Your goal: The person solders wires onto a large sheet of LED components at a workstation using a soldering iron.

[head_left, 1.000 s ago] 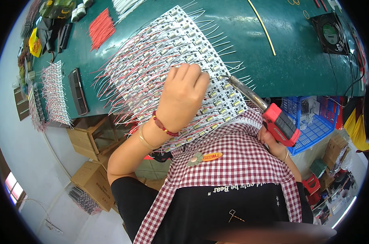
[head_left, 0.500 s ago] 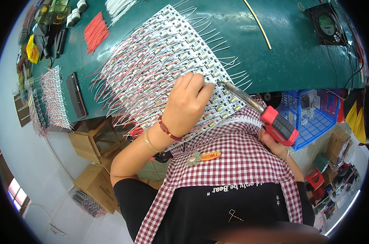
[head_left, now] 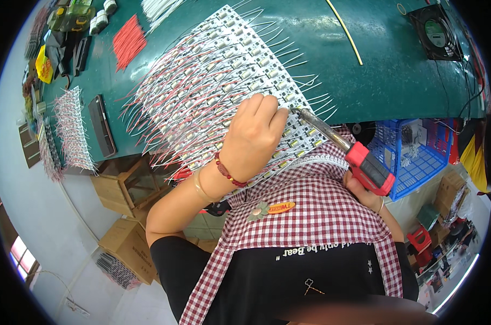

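A large panel of white circuit boards [head_left: 267, 70] lies tilted across the near edge of the table, with rows of small components and many thin red and white wires [head_left: 169, 103] fanning out of it. My left hand [head_left: 253, 132] rests over the panel's right part, thumb and fingers pinched together; whatever is between the fingertips is hidden. My right hand [head_left: 362, 192] is closed around the handle of a red and black soldering iron [head_left: 367, 168]. The iron's metal tip touches or nearly touches the panel, just right of my left thumb.
On the green table [head_left: 386, 86] lie red wires [head_left: 129, 42], white wires [head_left: 160, 12], a yellow tube [head_left: 345, 32], a dark phone-like slab [head_left: 102, 127] and a smaller wired panel [head_left: 74, 130]. A black fan [head_left: 435, 33] stands far right. Below hangs a blue basket [head_left: 419, 176].
My left hand has shifted slightly to the right and up on the panel. The soldering iron's tip stays at nearly the same spot, its handle moved a little.
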A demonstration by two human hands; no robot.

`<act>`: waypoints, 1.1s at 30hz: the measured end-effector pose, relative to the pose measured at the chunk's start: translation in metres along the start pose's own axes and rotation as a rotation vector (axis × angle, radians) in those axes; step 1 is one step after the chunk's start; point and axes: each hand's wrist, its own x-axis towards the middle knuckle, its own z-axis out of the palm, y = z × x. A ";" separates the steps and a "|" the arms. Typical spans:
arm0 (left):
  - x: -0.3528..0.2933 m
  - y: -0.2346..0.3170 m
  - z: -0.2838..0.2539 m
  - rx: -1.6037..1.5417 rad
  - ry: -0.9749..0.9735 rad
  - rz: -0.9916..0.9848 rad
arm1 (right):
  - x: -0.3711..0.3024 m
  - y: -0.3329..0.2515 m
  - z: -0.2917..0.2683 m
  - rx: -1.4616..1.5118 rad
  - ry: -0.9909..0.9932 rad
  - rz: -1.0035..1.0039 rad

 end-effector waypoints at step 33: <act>-0.002 0.001 0.002 0.098 -0.004 0.026 | -0.002 0.001 0.002 0.148 0.030 0.033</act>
